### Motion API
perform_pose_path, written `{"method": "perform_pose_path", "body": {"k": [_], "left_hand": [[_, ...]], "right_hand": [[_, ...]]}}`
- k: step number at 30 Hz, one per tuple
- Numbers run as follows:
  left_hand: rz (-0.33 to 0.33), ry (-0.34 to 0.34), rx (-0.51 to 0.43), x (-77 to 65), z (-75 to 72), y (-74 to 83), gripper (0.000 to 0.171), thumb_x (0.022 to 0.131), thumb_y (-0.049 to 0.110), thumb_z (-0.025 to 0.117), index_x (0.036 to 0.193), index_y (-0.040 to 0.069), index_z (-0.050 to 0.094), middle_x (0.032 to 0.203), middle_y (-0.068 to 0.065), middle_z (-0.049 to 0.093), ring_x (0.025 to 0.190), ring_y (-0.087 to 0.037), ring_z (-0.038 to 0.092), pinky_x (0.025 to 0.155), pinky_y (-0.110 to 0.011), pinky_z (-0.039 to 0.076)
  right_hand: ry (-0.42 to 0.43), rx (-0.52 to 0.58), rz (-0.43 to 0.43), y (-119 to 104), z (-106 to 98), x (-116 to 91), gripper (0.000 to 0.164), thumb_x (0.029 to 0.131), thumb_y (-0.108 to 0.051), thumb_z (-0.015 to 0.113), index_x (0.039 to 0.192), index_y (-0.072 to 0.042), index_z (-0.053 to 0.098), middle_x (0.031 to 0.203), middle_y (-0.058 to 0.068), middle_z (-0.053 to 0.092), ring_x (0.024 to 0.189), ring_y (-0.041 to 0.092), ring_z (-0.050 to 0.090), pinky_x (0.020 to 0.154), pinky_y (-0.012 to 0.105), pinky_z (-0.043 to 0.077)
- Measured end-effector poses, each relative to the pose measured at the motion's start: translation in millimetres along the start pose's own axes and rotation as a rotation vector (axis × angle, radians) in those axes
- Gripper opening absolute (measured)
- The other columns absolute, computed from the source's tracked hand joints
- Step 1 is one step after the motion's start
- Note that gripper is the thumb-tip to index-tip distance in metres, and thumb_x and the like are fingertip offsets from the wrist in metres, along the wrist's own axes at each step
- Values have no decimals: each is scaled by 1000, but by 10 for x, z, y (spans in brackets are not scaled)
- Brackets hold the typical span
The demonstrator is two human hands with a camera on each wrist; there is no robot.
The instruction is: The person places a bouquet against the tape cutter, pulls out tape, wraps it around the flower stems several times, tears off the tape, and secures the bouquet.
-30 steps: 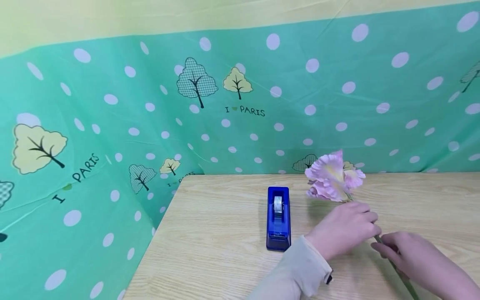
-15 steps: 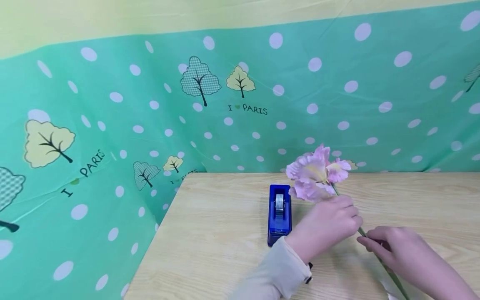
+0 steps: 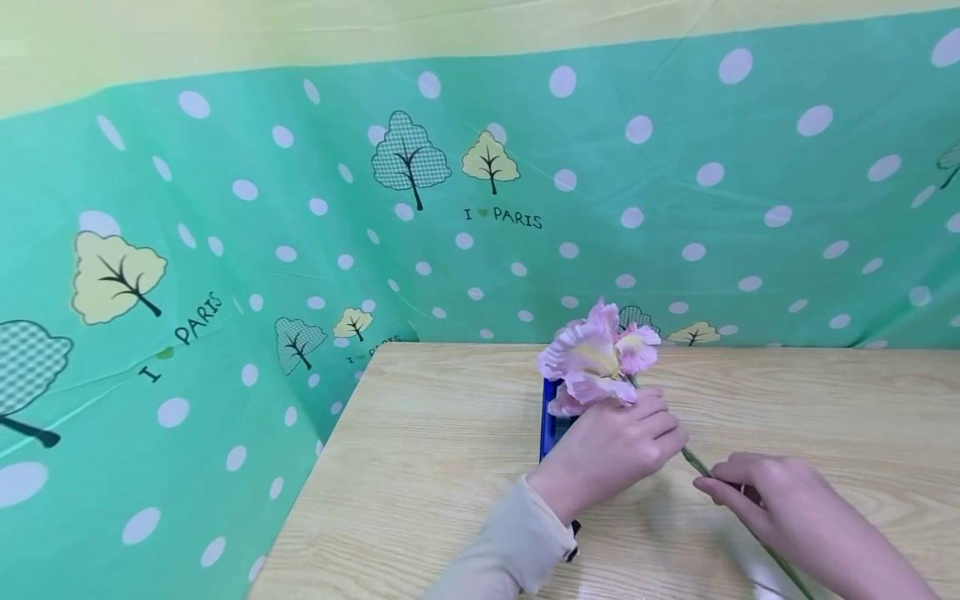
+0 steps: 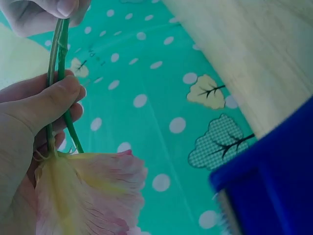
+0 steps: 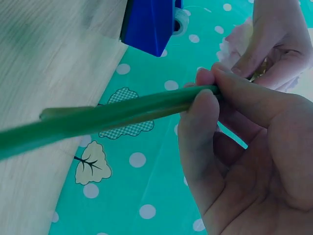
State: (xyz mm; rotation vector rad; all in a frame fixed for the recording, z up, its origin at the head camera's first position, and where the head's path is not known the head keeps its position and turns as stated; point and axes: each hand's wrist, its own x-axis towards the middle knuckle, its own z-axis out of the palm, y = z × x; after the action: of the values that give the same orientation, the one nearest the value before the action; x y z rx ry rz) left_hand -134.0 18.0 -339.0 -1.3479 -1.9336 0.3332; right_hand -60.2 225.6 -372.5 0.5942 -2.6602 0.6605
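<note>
Pink flower near the worktop's far edge: your left hand and right hand pinch its stems; dipping could crush petals on the blue dispenser.

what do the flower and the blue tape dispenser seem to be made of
Flower petals: probably thin matte fabric, judging by ruffled edges and fine creases. Green stem: likely smooth plastic, faintly shiny. Blue tape dispenser: apparently hard, glossy plastic, with crisp corners.
</note>
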Motion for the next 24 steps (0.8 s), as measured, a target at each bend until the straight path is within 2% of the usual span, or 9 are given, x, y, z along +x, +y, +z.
{"method": "perform_pose_path", "body": {"k": [6, 13, 20, 24], "left_hand": [[-9, 33, 13, -10, -49, -21, 27, 100, 15, 54, 103, 34, 73, 98, 21, 69, 99, -3, 59, 94, -18, 44], [-41, 35, -9, -19, -74, -46, 25, 97, 14, 59, 99, 34, 74, 96, 22, 69, 99, -3, 59, 91, -16, 44], [-74, 45, -12, -87, -91, -115, 27, 95, 11, 60, 97, 33, 75, 96, 21, 69, 102, -4, 60, 94, -17, 44], [-78, 57, 5, -168, -79, -155, 23, 95, 15, 62, 97, 34, 75, 96, 21, 69, 103, -3, 60, 97, -19, 45]], "right_hand": [[-32, 16, -8, -13, -29, 45, 44, 87, -15, 76, 64, -38, 47, 60, -26, 32, 53, -8, 32, 49, 16, 31], [-66, 18, 18, -56, -42, 109, 46, 89, -18, 74, 61, -37, 44, 58, -24, 29, 51, -8, 30, 47, 16, 31], [-142, 12, 57, -138, -28, 226, 44, 91, -22, 72, 59, -32, 43, 57, -20, 29, 50, -5, 28, 48, 17, 30], [-141, -30, 43, -209, -2, 292, 45, 89, -23, 74, 58, -31, 43, 56, -19, 29, 50, -5, 28, 49, 17, 29]]}}
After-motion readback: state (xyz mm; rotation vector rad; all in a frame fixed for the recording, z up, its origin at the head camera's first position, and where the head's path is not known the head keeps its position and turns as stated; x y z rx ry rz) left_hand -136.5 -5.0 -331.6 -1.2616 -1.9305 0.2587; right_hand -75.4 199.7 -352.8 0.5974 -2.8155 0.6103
